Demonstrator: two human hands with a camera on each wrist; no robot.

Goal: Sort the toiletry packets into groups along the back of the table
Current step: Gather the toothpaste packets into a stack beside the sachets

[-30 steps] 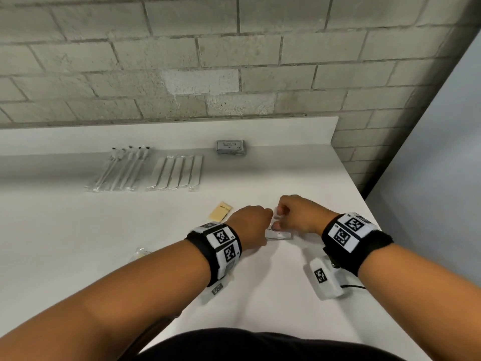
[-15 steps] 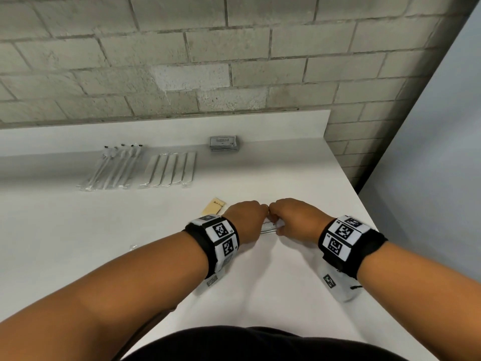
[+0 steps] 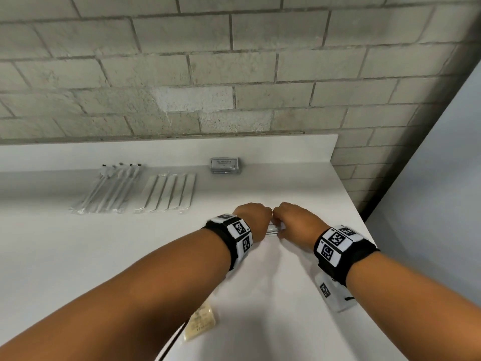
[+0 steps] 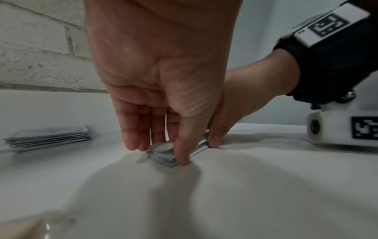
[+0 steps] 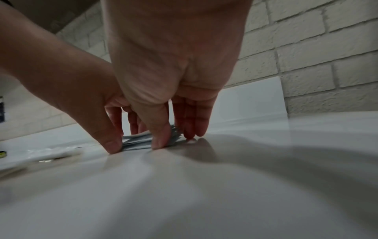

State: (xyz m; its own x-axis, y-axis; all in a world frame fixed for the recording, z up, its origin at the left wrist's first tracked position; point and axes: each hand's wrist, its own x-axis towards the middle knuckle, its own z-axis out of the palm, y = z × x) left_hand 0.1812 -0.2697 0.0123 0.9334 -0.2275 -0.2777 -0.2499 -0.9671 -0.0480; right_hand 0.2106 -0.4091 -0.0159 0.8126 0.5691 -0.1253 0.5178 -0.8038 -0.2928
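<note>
Two hands, left hand (image 3: 252,219) and right hand (image 3: 295,221), pinch thin flat grey packet stack (image 4: 163,157).

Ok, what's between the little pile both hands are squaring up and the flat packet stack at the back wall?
Only bare white table, in the head view, between the small pile and the back stack.

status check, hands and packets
Left hand and right hand both pinch small packet stack on table. Three groups already at back. Nothing blocking.
</note>
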